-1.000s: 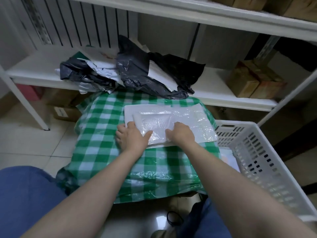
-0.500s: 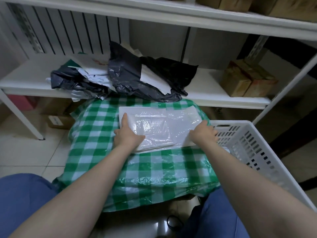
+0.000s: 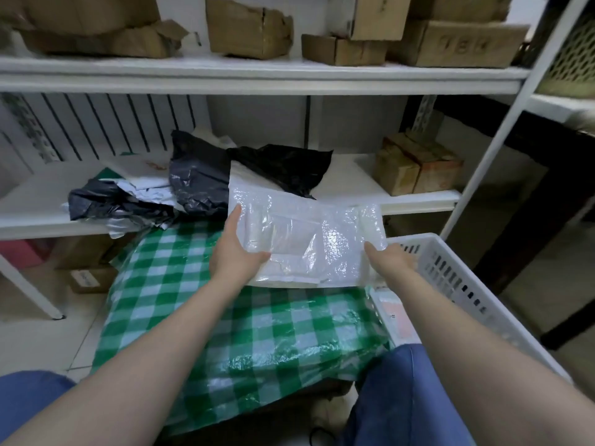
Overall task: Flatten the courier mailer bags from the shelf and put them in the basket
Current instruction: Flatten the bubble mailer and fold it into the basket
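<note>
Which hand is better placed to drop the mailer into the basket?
The right hand: it holds the mailer at the end beside the basket; the left hand is farther away.

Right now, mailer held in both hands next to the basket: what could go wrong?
1. The bubble mailer is held only at its ends by the left hand and right hand; the slick plastic could slip, or sag and crease.
2. The basket rim is close by the right hand; the mailer's edge may catch on it.
</note>
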Demonstrator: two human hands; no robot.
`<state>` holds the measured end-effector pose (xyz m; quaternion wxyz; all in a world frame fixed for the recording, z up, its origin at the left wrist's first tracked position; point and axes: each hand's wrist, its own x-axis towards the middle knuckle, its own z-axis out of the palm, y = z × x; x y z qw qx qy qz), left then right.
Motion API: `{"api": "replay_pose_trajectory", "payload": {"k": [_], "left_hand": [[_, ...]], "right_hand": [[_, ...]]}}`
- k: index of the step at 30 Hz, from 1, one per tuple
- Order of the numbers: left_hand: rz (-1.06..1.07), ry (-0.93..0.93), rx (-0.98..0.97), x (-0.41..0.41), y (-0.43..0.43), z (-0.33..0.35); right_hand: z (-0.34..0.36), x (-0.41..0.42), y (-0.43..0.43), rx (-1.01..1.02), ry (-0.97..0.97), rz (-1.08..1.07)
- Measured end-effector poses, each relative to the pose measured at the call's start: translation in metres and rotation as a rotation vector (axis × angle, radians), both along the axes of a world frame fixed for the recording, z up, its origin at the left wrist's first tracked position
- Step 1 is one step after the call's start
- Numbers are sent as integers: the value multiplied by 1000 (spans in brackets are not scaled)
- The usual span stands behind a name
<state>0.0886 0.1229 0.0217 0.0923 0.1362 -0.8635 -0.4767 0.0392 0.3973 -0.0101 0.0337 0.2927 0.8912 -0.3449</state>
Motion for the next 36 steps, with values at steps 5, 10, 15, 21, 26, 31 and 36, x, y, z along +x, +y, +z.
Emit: {"api": "replay_pose_trajectory", "payload": {"k": [5,10,15,21,26,31,36], "left_hand": [[-130,65,-85,-15,55,7],[-287,80,-327,-34,123,7],[-515,143,-480,-58,188,-10],[-763,146,-572,-92,265,-68],[-870,49,-592,-119,315,-131],[-976,-86,-632,-147,343,-188],[-1075,-100,-674,-182,352,-229]], "right_hand": [[-2,11,43,-195,139,-225],[-21,29,87,-154,193,-342],[-51,42,136,-76,88,-287],[-111,52,183,-73,-169,-263],[-170,43,207,-78,-326,-306],[-223,25,215,-61,-504,-253],[-281,20,217,-89,-626,-225]]}}
